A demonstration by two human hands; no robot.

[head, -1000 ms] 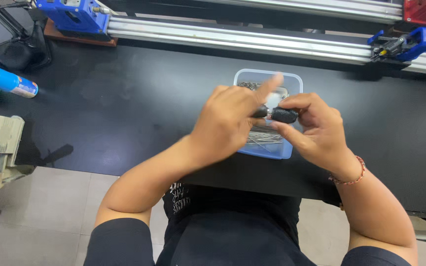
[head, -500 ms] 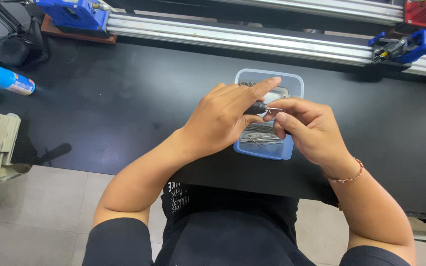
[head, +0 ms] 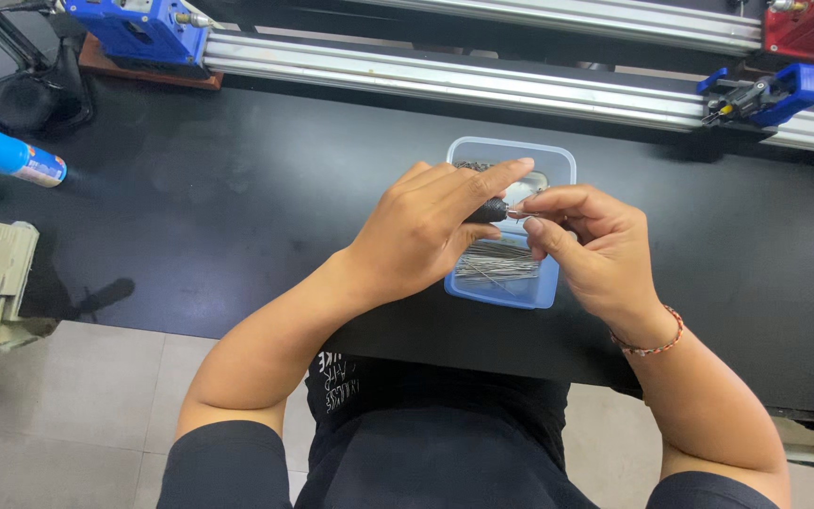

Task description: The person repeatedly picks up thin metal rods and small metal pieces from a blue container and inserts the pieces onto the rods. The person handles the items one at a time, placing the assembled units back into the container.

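**Hands over pin tub**

Black worktop (head: 237,207) carried a clear tub (head: 558,160) of thin metal pins (head: 496,266). Left hand (head: 426,231) was clamped on a small black part (head: 488,210) above it. Right hand (head: 591,247) was pinched at the part's tip.

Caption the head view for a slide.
Left hand holds a small dark part against right hand, over a clear tub of thin metal pins.

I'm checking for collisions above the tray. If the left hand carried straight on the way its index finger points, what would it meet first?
Probably the far rim of the clear plastic tray, just beyond the left hand; past that, the aluminium rail. Height above the rim is unclear.
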